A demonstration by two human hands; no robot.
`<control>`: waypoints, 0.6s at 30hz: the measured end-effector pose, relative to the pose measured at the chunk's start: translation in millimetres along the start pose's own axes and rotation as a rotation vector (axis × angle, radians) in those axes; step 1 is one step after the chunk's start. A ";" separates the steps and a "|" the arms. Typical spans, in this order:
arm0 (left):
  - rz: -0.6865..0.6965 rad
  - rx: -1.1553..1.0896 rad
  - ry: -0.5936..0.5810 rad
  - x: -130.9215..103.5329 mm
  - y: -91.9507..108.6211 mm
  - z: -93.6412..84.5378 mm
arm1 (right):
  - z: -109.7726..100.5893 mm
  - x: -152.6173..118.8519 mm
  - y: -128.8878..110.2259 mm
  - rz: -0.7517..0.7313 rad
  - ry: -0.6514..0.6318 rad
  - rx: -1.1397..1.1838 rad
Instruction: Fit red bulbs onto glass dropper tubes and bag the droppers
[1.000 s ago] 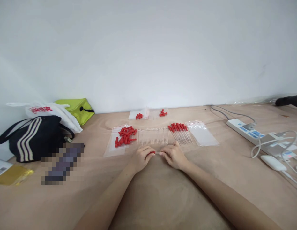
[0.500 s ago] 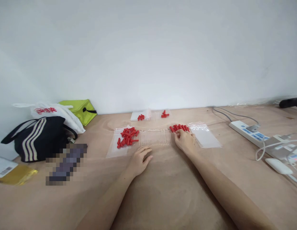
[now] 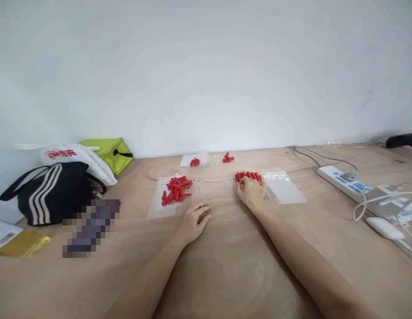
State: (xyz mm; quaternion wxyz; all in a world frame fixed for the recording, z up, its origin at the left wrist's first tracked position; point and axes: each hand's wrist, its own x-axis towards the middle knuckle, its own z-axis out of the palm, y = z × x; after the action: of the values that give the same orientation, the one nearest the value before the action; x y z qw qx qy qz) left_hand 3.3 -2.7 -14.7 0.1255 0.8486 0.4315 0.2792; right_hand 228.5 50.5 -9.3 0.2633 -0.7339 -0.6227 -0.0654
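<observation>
My right hand (image 3: 252, 191) is closed, fingers bent together over the near ends of a row of red rubber dropper bulbs (image 3: 248, 175). What its fingertips hold is hidden under the hand. Thin clear tubes, apparently glass droppers (image 3: 267, 195), show beside that hand below the bulbs. Left of it, several clear tubes (image 3: 214, 190) lie side by side in a row. My left hand (image 3: 194, 221) rests open on the table, just in front of these tubes, holding nothing. A loose pile of red rubber bulbs (image 3: 175, 190) lies on a clear zip bag (image 3: 154, 207) to the left.
Another zip bag (image 3: 287, 188) lies on the right. Small bags with red bulbs (image 3: 228, 157) lie near the wall. A power strip (image 3: 341, 180) with cables is on the right; a black bag (image 3: 55, 192), a green bag (image 3: 109, 155) and a blurred dark object (image 3: 93, 228) are on the left.
My right hand has shifted slightly left, its fingers now nearer the left end of the red bulb row. My left hand has stayed in place.
</observation>
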 end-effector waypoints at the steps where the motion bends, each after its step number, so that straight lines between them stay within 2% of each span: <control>1: -0.003 0.003 -0.001 0.2 0.0 -0.2 | -0.2 -0.4 -1.2 -0.017 -0.003 0.005; 5: -0.006 0.007 0.002 0.9 0.1 -1.1 | 0.3 -0.3 -5.4 -0.048 -0.079 -0.006; 12: 0.025 0.017 0.013 0.8 -0.1 1.6 | -0.5 4.7 -9.2 0.048 -0.191 -0.132; 15: -0.008 0.156 0.147 2.6 -6.4 -0.5 | -0.7 8.0 -12.5 0.039 -0.216 -0.176; 18: -0.125 0.429 0.340 7.8 -18.9 -9.6 | 1.1 12.1 -16.7 0.021 -0.254 -0.204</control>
State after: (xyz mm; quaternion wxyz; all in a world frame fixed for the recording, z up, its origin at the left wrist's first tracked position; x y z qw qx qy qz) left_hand -11.1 14.6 -12.6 -0.1141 0.7685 0.5471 0.3116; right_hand 215.0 63.1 0.0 0.1071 -0.7657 -0.6335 -0.0322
